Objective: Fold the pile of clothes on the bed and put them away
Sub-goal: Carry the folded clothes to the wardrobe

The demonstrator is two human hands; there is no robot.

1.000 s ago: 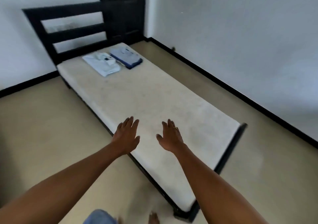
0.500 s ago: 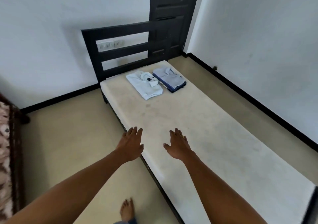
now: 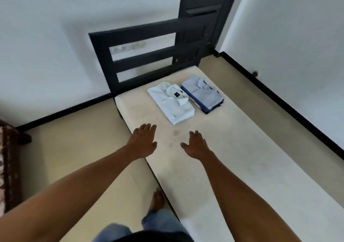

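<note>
"Head view, grip first: what were the hands holding?"

"Nothing. The left hand [image 3: 143, 142] and the right hand [image 3: 196, 146] were both spread flat, fingers straight, palms down, reaching out side by side. The left one hung over the near edge of the cream mattress [image 3: 242, 148], the right one further in. Whether either touched it could not be told."

"And the clothes?"

"Just beyond the fingertips, near the headboard [image 3: 141, 35]. A folded white shirt [image 3: 172, 103] lay nearest the left hand. Just beside it, on the far side, was a stack of folded blue-grey shirts [image 3: 204, 94], collar up."

"So how far along did it look?"

"Folding seemed done, since no loose pile showed on the bed. By that reading, what was left was the putting away, and neither bundle was in hand yet. No cupboard or drawer was in sight."

"Room to move?"

"The mattress stretched on to the right, past the hands. The person stood at its long side, one bare foot [image 3: 157, 199] close against the frame. Wide floor [image 3: 74, 148] lay to the left, and a narrower strip ran beyond the bed to the black skirting [image 3: 279, 101]. A dark door [image 3: 204, 9] stood behind the headboard, and dark furniture [image 3: 7, 167] crowded the left edge of the view. The white shirt sat nearer the mattress edge, so it seemed the likelier to slip off if dragged."
</note>
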